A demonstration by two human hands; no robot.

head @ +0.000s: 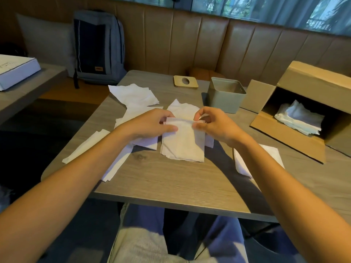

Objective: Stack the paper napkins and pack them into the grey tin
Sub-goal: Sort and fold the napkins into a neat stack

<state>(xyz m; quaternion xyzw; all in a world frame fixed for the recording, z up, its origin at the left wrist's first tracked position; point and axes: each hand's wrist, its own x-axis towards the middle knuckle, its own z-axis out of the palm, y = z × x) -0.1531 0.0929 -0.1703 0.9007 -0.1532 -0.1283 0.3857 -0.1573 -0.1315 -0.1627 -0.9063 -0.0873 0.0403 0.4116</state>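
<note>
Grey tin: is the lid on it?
No: the grey tin stands open-topped, and the wooden lid with the oval hole lies flat beside it, apart.

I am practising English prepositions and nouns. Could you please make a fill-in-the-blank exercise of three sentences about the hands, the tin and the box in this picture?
1. The left hand and the right hand work together: exactly ____ hands pinch the napkin.
2. The lid lies beside the grey tin, not ____ it.
3. A stack of napkins sits inside a box made of ____.

Missing words: two; on; cardboard.
</note>
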